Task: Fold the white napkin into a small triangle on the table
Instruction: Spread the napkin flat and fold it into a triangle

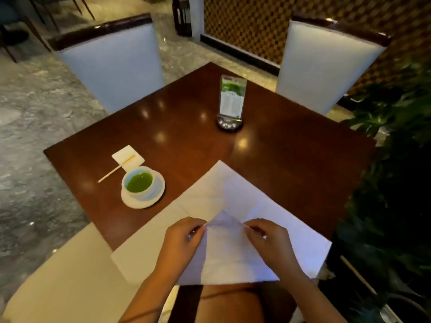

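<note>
White napkin [233,197] lies spread on the near corner of the dark wooden table [291,145], its near corner lifted. Left hand [182,236] and right hand [268,236] each pinch an edge of that raised flap, fingers closed on the cloth. Farther left, a cup [139,181] of green liquid stands on a saucer [158,192], beside a stick [115,169] and small card [128,156]. Beyond, a menu stand [231,101], then two pale chairs [114,64].
</note>
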Demonstrator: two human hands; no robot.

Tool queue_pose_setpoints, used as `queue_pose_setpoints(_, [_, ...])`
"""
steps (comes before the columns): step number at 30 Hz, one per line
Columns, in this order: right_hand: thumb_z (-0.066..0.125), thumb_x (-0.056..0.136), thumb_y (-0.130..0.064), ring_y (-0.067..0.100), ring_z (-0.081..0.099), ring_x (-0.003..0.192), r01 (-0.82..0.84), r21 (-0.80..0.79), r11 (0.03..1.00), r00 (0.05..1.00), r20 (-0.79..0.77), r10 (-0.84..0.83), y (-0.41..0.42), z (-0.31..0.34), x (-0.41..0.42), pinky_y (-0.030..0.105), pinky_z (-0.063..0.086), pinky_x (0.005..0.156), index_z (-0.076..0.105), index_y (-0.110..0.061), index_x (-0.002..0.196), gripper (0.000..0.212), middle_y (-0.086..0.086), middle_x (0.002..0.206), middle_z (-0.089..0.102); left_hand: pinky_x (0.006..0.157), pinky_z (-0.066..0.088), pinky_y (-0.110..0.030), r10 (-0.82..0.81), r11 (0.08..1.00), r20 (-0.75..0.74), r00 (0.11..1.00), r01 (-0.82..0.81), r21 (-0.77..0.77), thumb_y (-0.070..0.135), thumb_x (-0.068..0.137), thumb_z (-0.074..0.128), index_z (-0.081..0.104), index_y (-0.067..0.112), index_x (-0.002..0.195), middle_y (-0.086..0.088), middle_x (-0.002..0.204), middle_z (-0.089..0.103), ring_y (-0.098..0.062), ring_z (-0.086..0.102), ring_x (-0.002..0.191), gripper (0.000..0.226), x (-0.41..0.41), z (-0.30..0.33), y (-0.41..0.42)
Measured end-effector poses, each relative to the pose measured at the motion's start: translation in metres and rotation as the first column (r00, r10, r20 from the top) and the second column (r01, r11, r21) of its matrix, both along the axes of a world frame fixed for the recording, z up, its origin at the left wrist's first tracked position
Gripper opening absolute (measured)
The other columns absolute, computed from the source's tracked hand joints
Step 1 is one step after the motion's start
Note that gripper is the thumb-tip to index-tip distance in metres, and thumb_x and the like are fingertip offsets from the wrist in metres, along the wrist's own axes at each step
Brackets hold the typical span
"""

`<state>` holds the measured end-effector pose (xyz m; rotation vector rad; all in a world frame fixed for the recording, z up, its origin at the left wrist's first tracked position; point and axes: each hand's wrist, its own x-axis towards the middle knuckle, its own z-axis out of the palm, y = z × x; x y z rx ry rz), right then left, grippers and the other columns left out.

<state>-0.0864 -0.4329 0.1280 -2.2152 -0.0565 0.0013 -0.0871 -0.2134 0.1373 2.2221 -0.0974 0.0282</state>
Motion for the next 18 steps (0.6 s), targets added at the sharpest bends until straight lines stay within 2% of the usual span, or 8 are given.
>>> queue_pose_setpoints(3, [0.065,0.084,-0.012,-0.001,0.061,0.072,0.039,0.012,0.999,0.998,-0.047,-0.038,-0.001,0.0,0.048,0.008,0.043,0.065,0.072,-0.019,0.082,0.01,-0.018,0.074,0.064,0.066,0.04,-0.006,-0.024,0.998,0.03,0.999,0.022,0.057,0.009,0.086,0.063,0.072,0.016,0.086,0.005,0.082,0.07,-0.006,0.06,0.074,0.012,0.05,-0.001,-0.005])
queue_pose_setpoints(6, [0.066,0.084,-0.014,-0.001,0.059,0.066,0.103,-0.005,0.995,0.992,-0.068,-0.103,-0.001,-0.008,0.09,0.009,0.042,0.06,0.07,-0.016,0.077,0.009,-0.013,0.069,0.064,0.065,0.037,-0.003,-0.051,0.994,0.027,0.998,0.048,0.103,0.006,0.087,0.061,0.072,0.017,0.083,0.01,0.077,0.063,-0.005,0.057,0.069,0.016,0.095,-0.006,-0.012])
queue_pose_setpoints(8, [0.065,0.086,-0.018,0.005,0.059,0.063,0.127,-0.039,0.991,0.985,-0.11,-0.13,-0.001,-0.016,0.115,0.012,0.043,0.058,0.07,-0.014,0.079,0.009,-0.006,0.071,0.066,0.062,0.036,-0.004,-0.068,0.989,0.005,0.998,0.066,0.135,0.009,0.088,0.059,0.073,0.017,0.084,0.008,0.078,0.064,-0.005,0.057,0.069,0.016,0.124,-0.015,-0.016])
queue_pose_setpoints(10, [0.063,0.087,-0.021,0.008,0.059,0.067,0.127,-0.086,0.988,0.981,-0.134,-0.138,-0.001,-0.025,0.138,0.015,0.043,0.058,0.069,-0.016,0.082,0.01,-0.007,0.072,0.064,0.062,0.036,-0.007,-0.076,0.984,-0.022,0.997,0.078,0.158,0.012,0.09,0.058,0.073,0.016,0.088,0.002,0.083,0.068,-0.009,0.058,0.072,0.016,0.15,-0.029,-0.017])
queue_pose_setpoints(13, [0.062,0.087,-0.021,0.011,0.057,0.072,0.116,-0.153,0.981,0.982,-0.132,-0.137,0.001,-0.04,0.166,0.014,0.039,0.059,0.07,-0.016,0.084,0.01,-0.008,0.076,0.06,0.065,0.047,-0.018,-0.03,0.985,-0.037,0.999,0.036,0.171,0.015,0.091,0.057,0.073,0.017,0.091,0.0,0.087,0.07,-0.011,0.059,0.075,0.016,0.176,-0.051,-0.018])
queue_pose_setpoints(15, [0.062,0.086,-0.019,0.011,0.053,0.076,0.106,-0.188,0.977,0.985,-0.114,-0.129,0.003,-0.05,0.18,0.02,0.04,0.063,0.07,-0.015,0.082,0.01,-0.008,0.079,0.056,0.067,0.049,-0.023,0.023,0.986,-0.057,0.998,-0.014,0.168,0.019,0.092,0.057,0.073,0.018,0.093,0.001,0.089,0.069,-0.012,0.059,0.077,0.016,0.186,-0.065,-0.018])
queue_pose_setpoints(18, [0.059,0.087,-0.019,0.014,0.053,0.075,0.058,-0.246,0.967,0.988,-0.125,-0.09,0.006,-0.06,0.193,0.03,0.047,0.068,0.061,-0.023,0.07,0.017,-0.008,0.078,0.054,0.069,0.049,-0.025,0.048,0.983,-0.072,0.996,-0.034,0.181,0.018,0.091,0.058,0.072,0.015,0.094,0.0,0.091,0.068,-0.015,0.059,0.08,0.015,0.194,-0.083,-0.017])
